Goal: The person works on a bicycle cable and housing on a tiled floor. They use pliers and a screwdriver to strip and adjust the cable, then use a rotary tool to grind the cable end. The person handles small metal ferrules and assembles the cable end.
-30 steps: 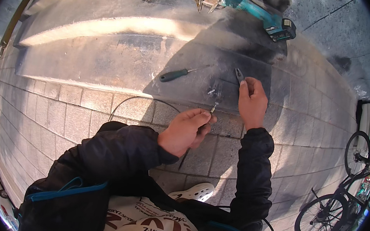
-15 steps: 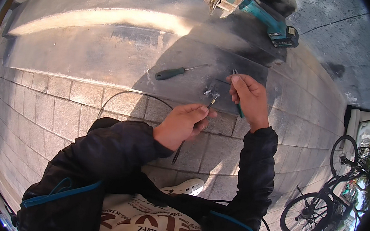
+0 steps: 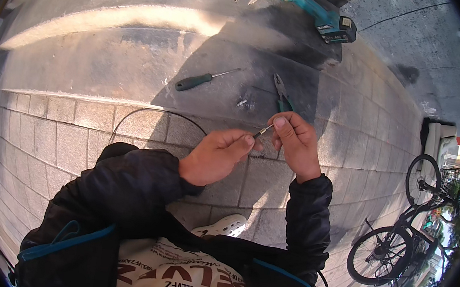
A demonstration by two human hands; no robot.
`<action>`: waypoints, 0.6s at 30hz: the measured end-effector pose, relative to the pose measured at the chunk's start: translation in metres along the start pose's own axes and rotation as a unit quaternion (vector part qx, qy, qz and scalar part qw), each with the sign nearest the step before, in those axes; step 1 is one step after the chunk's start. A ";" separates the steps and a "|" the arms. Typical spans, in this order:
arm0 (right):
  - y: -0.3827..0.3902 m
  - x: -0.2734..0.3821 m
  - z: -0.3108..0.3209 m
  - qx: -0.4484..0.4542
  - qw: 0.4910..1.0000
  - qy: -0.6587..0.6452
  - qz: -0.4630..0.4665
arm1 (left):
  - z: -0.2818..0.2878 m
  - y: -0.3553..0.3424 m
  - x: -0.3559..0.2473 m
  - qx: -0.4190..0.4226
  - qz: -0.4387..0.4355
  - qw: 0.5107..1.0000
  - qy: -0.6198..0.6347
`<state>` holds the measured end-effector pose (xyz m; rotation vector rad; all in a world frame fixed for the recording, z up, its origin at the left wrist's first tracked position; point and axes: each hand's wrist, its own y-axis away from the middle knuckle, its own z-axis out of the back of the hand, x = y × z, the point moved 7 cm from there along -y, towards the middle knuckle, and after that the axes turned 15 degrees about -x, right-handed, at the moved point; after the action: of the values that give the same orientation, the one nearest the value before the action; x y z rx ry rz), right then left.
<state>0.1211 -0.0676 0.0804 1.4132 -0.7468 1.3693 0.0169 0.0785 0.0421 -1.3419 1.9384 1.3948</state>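
The thin black cable point(image 3: 154, 114) loops over the paving and rises to the hands, its metal end point(image 3: 263, 130) pinched between both. The left hand point(image 3: 218, 154) has its fingers clenched on the cable just behind that tip; the right hand point(image 3: 292, 144) grasps the tip itself. A second ago the right hand lay by the pliers point(image 3: 282, 94) on the stone step point(image 3: 109, 69); now it has come back to the cable, pliers left lying. A green-handled screwdriver point(image 3: 198, 80) rests nearby, a teal power tool point(image 3: 316, 12) farther off.
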 end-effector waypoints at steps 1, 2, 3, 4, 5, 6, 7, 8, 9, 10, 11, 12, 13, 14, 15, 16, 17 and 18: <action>0.002 -0.002 0.003 -0.007 1.000 -0.002 0.005 | -0.001 0.001 -0.001 -0.002 -0.003 1.000 -0.017; 0.003 -0.003 0.006 -0.013 1.000 -0.005 0.012 | -0.002 0.001 -0.002 -0.005 -0.007 0.999 -0.036; 0.005 -0.006 0.008 -0.018 1.000 -0.004 0.008 | -0.004 0.001 -0.002 -0.002 -0.008 0.999 -0.037; 0.008 -0.008 0.010 -0.022 1.000 -0.004 0.005 | -0.005 0.002 -0.002 0.002 -0.010 0.999 -0.039; 0.012 -0.010 0.013 -0.029 1.000 -0.001 0.000 | -0.007 0.003 -0.001 0.008 -0.011 0.999 -0.039; 0.015 -0.010 0.016 -0.028 1.000 0.001 0.001 | -0.009 0.002 0.000 0.018 -0.015 0.999 -0.049; 0.019 -0.010 0.019 -0.026 1.000 0.003 0.001 | -0.011 0.001 0.003 0.028 -0.020 0.998 -0.059; 0.022 -0.012 0.022 -0.024 1.000 0.002 0.002 | -0.012 0.001 0.005 0.035 -0.024 0.997 -0.071; 0.026 -0.013 0.023 -0.021 1.000 0.007 -0.003 | -0.012 0.002 0.006 0.038 -0.026 0.995 -0.083; 0.030 -0.013 0.025 -0.017 1.000 0.012 -0.008 | -0.013 0.003 0.007 0.041 -0.029 0.994 -0.094; 0.033 -0.013 0.027 -0.013 1.000 0.017 -0.012 | -0.014 0.004 0.007 0.043 -0.032 0.993 -0.105; 0.036 -0.014 0.028 -0.010 1.000 0.023 -0.012 | -0.015 0.004 0.008 0.043 -0.037 0.992 -0.111; 0.038 -0.014 0.029 -0.008 1.000 0.028 -0.012 | -0.015 0.005 0.008 0.043 -0.042 0.991 -0.117; 0.039 -0.014 0.029 -0.005 0.999 0.033 -0.011 | -0.015 0.005 0.008 0.042 -0.048 0.990 -0.123; 0.040 -0.013 0.030 -0.005 0.999 0.042 -0.003 | -0.016 0.006 0.007 0.037 -0.044 0.989 -0.132; 0.041 -0.011 0.030 -0.005 0.999 0.050 0.004 | -0.017 0.008 0.004 0.033 -0.041 0.988 -0.142; 0.041 -0.009 0.029 -0.003 0.998 0.058 0.013 | -0.017 0.009 0.003 0.026 -0.038 0.987 -0.152; 0.042 -0.009 0.028 0.001 0.998 0.062 0.014 | -0.018 0.009 0.002 0.030 -0.060 0.986 -0.156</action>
<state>0.0910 -0.1091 0.0847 1.3105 -0.6861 1.4656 0.0116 0.0620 0.0524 -1.1156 1.6548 1.3833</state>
